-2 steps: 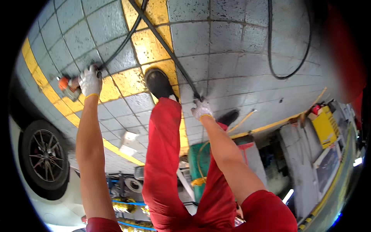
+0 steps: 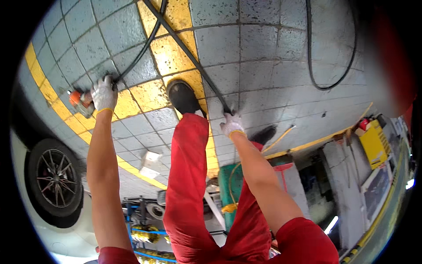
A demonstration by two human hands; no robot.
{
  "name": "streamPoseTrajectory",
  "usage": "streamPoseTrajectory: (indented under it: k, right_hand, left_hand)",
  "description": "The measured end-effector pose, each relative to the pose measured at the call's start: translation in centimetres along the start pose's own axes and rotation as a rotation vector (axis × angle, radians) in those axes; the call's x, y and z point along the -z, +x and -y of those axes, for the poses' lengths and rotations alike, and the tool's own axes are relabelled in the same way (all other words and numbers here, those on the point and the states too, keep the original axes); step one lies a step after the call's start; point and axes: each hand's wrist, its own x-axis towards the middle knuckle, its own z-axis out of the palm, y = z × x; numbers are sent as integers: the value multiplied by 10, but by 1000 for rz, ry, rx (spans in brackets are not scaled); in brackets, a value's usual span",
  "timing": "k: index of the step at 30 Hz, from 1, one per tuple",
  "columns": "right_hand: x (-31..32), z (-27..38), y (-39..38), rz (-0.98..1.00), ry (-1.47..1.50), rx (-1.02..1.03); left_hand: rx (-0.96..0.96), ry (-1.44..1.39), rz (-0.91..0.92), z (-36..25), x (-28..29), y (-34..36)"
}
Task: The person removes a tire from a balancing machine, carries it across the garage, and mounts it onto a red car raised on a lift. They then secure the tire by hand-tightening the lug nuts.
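Note:
My left hand (image 2: 104,93), in a white knit glove with a yellow cuff, is closed round a hand-held tool with an orange round part (image 2: 75,97) and a greyish metal part. It is just above the tiled floor, and the hand hides most of the tool's body. A thin black hose (image 2: 140,55) runs from beside this hand toward the far side. My right hand (image 2: 232,123), gloved the same way, grips the end of a thicker black hose (image 2: 187,50). That hose slants away to the far left and crosses the thinner one. My fingertips are partly hidden.
The grey tiles carry yellow bands (image 2: 149,93). My black shoe (image 2: 182,96) stands on one. A car wheel (image 2: 56,178) is at the left, and another black hose (image 2: 323,88) loops at the far right. A yellow box (image 2: 372,145) and a green object (image 2: 228,185) lie to the right and behind.
The whole view has shifted slightly. Both hands keep their holds, with no clear movement relative to the floor.

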Motion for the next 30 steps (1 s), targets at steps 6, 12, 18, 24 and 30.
streamPoseTrajectory:
  k: [6,12,18,24,30]
  right_hand:
    - [-17,-29,-7,-138,68,224]
    - [53,-74,-116,-327,347,222]
    - [76,-181,-244,-577,427,-32]
    - [50,-333,-447,-418,269,-451]
    - [-24,-450,-576,-129,529,-624]
  left_hand:
    - [-232,-209,203,-1,8,5]
    - [73,-36,284,-17,1,-5]
    - [-91,31,244,-28,4,-6]
    - [-86,-89,353,-14,43,-84]
    - [146,-268,345,59,143,-191]
